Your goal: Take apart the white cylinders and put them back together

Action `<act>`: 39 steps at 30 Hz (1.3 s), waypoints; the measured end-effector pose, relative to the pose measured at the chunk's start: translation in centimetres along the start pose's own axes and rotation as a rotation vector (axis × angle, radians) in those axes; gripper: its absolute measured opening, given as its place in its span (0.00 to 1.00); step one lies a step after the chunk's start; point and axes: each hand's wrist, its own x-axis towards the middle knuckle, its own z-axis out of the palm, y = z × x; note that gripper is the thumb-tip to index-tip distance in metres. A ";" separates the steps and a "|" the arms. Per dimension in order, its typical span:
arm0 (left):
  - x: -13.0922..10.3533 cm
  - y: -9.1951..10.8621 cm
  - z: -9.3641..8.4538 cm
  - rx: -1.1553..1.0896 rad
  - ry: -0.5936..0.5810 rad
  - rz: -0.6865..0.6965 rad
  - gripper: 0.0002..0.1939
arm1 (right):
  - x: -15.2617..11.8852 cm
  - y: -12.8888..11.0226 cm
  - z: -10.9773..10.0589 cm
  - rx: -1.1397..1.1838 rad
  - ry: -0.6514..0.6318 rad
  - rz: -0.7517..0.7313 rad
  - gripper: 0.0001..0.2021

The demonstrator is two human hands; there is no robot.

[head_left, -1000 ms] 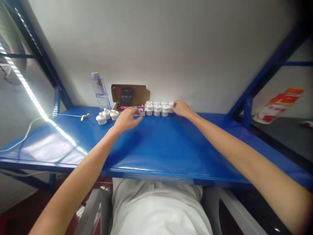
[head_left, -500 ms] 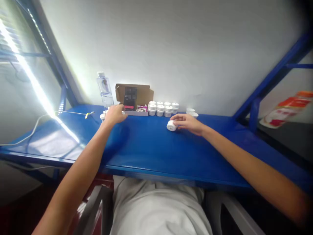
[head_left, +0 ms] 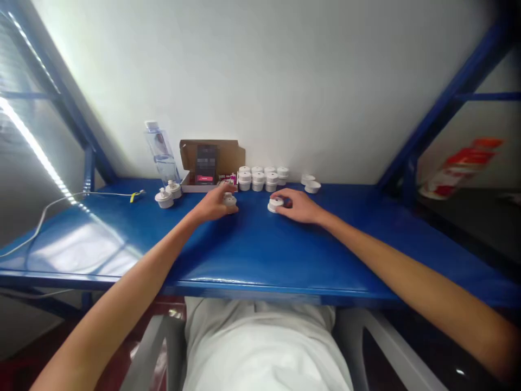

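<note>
My left hand (head_left: 215,204) is closed round a white round piece (head_left: 230,201) just above or on the blue table, in front of the open carton. To its right, my right hand (head_left: 298,205) grips a white cap (head_left: 275,203) between thumb and fingers, low over the tabletop. Behind and between the hands, several white lidded cups (head_left: 258,181) stand in rows against the wall. Two white round pieces with knobs on top (head_left: 164,197) sit at the left. Two small white cups (head_left: 312,187) lie behind my right hand.
An open carton (head_left: 234,155) holding a dark phone (head_left: 206,164) is at the back, beside a clear bottle (head_left: 161,155). A white cable (head_left: 52,203) crosses the table's left part. Blue frame bars rise at both sides; a red-and-white bottle (head_left: 459,169) is at the right.
My left hand has moved right, away from the knobbed pieces, with a white piece in it. My right hand has shifted slightly left, and its cap now has its top facing up.
</note>
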 end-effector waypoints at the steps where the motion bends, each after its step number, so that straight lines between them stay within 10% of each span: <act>1: 0.1 -0.3 0.2 0.037 0.026 -0.016 0.29 | -0.1 -0.7 0.2 -0.018 0.010 -0.033 0.17; 12: 0.3 -0.9 1.9 -0.188 -0.035 0.152 0.40 | -0.6 -6.6 1.1 0.201 0.342 -0.248 0.16; 20: -0.8 2.1 3.6 -0.651 -0.221 0.033 0.42 | -0.7 -6.8 3.1 0.154 0.154 -0.358 0.14; 32: -0.4 1.8 2.9 -0.589 -0.170 -0.066 0.31 | -1.0 -6.3 2.0 0.232 0.146 -0.173 0.18; 39: -0.7 2.6 1.6 -0.634 -0.198 -0.160 0.22 | -1.3 -6.4 1.5 0.173 0.205 -0.341 0.21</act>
